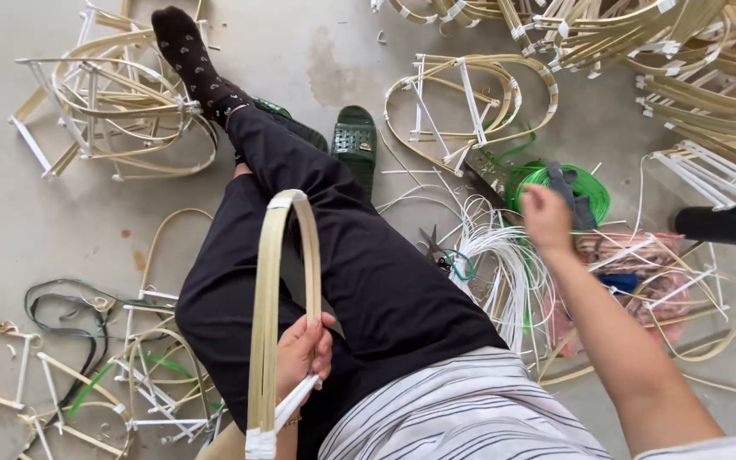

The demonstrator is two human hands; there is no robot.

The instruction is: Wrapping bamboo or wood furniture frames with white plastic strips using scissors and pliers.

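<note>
Here, largest first:
Floor: grey concrete floor (10, 221) fills the frame, strewn with cane work on all sides.
Person: seated, legs in dark trousers (359, 264) crossed through the centre, one socked foot (185, 55) reaching to the upper left; a green slipper (355, 140) lies beside the knee.
Finished frames: a heap of bent bamboo frames (683, 60) crowds the upper right; another frame (462, 102) lies alone at top centre, more at upper left and lower left.
Bamboo loop: the bamboo hoop (287, 281), bound with white strip at both ends, stands upright at lower centre, resting against the thigh.
Left hand: the left hand (304, 353) is clamped around the hoop's right-hand strip, low down, fingers wrapped together.
White strips: a loose bundle of white binding strips (504, 255) fans out at centre right.
Green coil: a roll of green strapping (555, 183) sits just above that bundle.
Right hand: the right hand (547, 217) reaches over the coil's edge; whether its fingers pinch anything cannot be told.
Scissors: small scissors (433, 247) lie beside the white strips.
Doing it well: likely best to keep the hoop steady and upright while one strip is drawn free without tangling the rest.
</note>
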